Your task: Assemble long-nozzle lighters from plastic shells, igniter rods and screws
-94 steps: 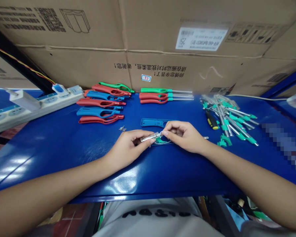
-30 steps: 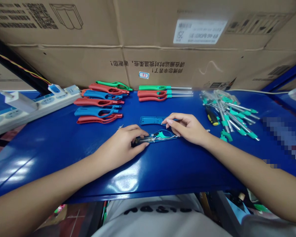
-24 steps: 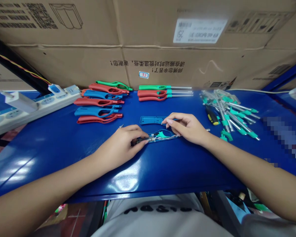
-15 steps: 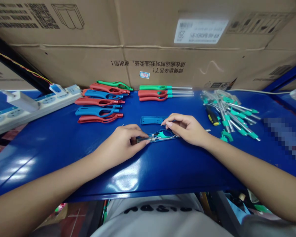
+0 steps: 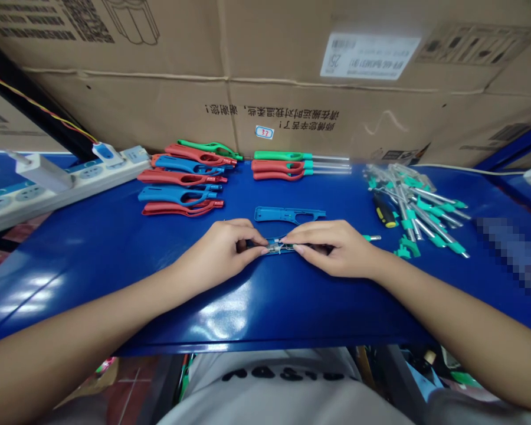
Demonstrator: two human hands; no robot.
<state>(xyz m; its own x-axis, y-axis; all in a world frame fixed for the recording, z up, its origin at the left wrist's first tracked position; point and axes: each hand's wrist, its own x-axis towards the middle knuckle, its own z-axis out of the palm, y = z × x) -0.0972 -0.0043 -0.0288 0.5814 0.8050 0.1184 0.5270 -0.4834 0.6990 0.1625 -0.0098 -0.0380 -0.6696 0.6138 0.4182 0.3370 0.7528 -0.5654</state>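
Observation:
Between my hands, low over the blue table, is an opened blue stick lighter with its inner metal and wire parts showing. My left hand pinches its left end between thumb and fingers. My right hand has its fingertips closed on the middle of the same lighter. The tip of its tube sticks out past my right hand. Most of the lighter's body is hidden under my fingers. Just behind lies a loose blue handle half, its inner side up.
Red, blue and green lighter handles are stacked at the left, beside a white power strip. Lighters with tubes lie at the back. A pile of metal tubes and a screwdriver are at the right. A cardboard box stands behind.
My right hand has moved down and left from the loose handle half and closed on the lighter near my left hand. The loose half is now fully uncovered.

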